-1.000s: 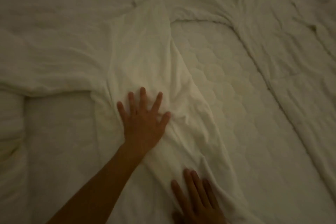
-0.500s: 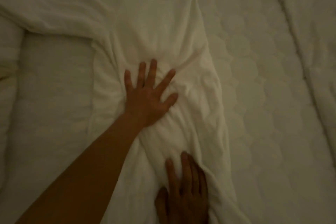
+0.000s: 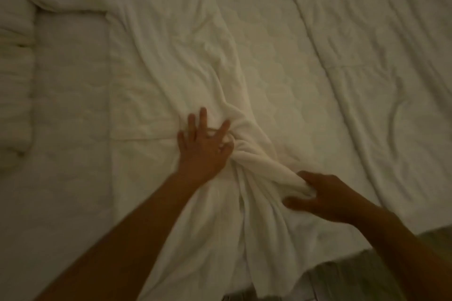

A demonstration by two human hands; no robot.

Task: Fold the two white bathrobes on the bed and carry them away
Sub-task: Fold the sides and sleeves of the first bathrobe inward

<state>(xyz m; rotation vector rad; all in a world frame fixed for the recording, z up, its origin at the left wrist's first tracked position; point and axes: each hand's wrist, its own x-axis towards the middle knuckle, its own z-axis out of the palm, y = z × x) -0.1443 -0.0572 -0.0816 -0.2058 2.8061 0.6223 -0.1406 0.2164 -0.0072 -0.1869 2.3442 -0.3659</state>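
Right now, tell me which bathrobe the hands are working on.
The middle bathrobe, bunched under the left hand and pinched by the right hand. The other bathrobe lies untouched along the right, across a strip of bare mattress.

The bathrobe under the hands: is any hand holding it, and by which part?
The right hand grips a bunched fold of the bathrobe near its middle. The left hand presses on the cloth, fingers spread, thumb pinching a wrinkle.

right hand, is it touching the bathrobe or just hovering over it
Touching. The head view shows the right hand closed on a bunched fold of the bathrobe, with white cloth pinched between thumb and fingers.
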